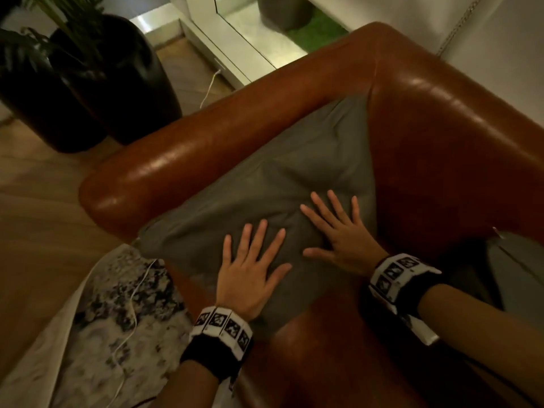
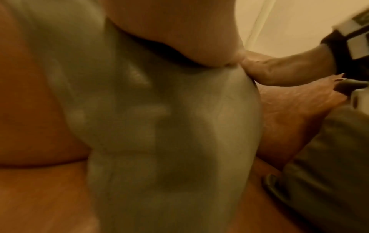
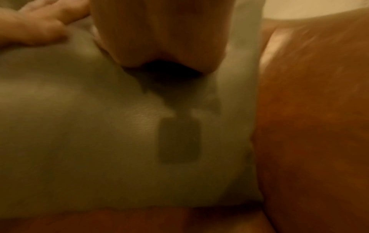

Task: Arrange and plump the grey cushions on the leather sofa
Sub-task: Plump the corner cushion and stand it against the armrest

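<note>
A grey cushion (image 1: 265,184) leans in the corner of the brown leather sofa (image 1: 441,136), between armrest and backrest. My left hand (image 1: 250,269) lies flat on its lower part with fingers spread. My right hand (image 1: 338,231) presses flat on it just to the right, fingers straight. In the left wrist view the grey cushion (image 2: 159,126) fills the middle, blurred, with my right hand (image 2: 279,71) at its edge. The right wrist view shows the cushion (image 3: 99,126) under my palm and my left hand (image 3: 36,26) at top left. A second grey cushion (image 1: 512,272) lies at the right edge, half hidden by my right arm.
Two dark tall planters (image 1: 103,83) with a plant stand on the wood floor left of the armrest. A patterned rug (image 1: 117,319) with a white cable (image 1: 129,319) lies at lower left. A white wall (image 1: 500,30) runs behind the backrest.
</note>
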{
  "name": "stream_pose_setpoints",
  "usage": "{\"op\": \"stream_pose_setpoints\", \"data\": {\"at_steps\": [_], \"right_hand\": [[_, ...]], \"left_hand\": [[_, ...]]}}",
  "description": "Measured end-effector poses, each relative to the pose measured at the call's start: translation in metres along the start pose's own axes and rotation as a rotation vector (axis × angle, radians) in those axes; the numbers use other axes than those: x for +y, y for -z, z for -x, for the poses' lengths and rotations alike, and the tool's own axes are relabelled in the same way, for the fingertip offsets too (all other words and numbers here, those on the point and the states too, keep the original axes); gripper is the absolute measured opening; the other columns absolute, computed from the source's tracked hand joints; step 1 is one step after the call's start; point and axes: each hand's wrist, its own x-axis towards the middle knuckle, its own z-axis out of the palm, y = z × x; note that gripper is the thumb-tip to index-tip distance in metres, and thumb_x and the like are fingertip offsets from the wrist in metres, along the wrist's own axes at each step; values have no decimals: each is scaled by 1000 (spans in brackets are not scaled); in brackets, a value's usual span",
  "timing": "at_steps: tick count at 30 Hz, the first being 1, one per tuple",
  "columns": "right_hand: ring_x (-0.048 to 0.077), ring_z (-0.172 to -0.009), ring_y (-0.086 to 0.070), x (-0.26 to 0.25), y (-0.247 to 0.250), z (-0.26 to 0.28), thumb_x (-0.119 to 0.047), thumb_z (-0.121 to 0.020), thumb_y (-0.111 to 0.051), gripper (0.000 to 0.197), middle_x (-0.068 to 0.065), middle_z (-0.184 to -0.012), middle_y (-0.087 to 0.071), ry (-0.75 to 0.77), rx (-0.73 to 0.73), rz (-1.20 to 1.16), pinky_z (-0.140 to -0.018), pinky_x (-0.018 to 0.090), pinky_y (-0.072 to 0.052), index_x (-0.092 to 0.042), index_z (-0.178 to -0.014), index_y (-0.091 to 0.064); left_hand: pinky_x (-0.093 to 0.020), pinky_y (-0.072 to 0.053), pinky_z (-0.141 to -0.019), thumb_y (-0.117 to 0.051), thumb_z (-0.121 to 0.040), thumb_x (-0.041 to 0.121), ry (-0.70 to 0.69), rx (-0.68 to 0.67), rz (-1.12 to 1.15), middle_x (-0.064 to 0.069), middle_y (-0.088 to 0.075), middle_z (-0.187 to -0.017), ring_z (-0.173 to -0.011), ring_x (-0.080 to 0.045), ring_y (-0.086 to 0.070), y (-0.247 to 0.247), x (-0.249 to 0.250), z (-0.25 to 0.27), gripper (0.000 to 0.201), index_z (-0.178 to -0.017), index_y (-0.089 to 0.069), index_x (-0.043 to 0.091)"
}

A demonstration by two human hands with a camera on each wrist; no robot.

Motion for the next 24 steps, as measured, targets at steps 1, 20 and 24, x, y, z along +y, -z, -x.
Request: {"op": "stream_pose_setpoints", "data": {"at_steps": [1,20,24], "right_hand": [[14,-147,8,4,12,2,-78,-89,-19,70,-10,-159,-1,-29,48,-140,-116,63,0,-49,-149,4],[39,-132,-42,19,55,-29,-70,-90,-41,80,16,-145,-43,-1023,134,-626,-109,50,-33,-11,-142,-33],[32,-149,-15,-39,41,-38,-49,-100,-36,66,14,-160,-25,-570,309,-280,-117,54,-9,-10,-152,-25]], "left_hand": [[-51,-1,-117,-12,-100,61,-5,41,6,-5,-26,-154,-137,-32,-26,7,-6,6,61,-154,-20,35],[-39,-37,-102,-34,-104,46,1124,85,1042,-20,-51,-142,-129,-36,-49,32,-47,22,58,-141,-45,4],[-43,-37,-103,-32,-105,44,1189,115,1061,-22,-50,-144,-130,-39,-48,24,-46,23,57,-140,-46,1]]}}
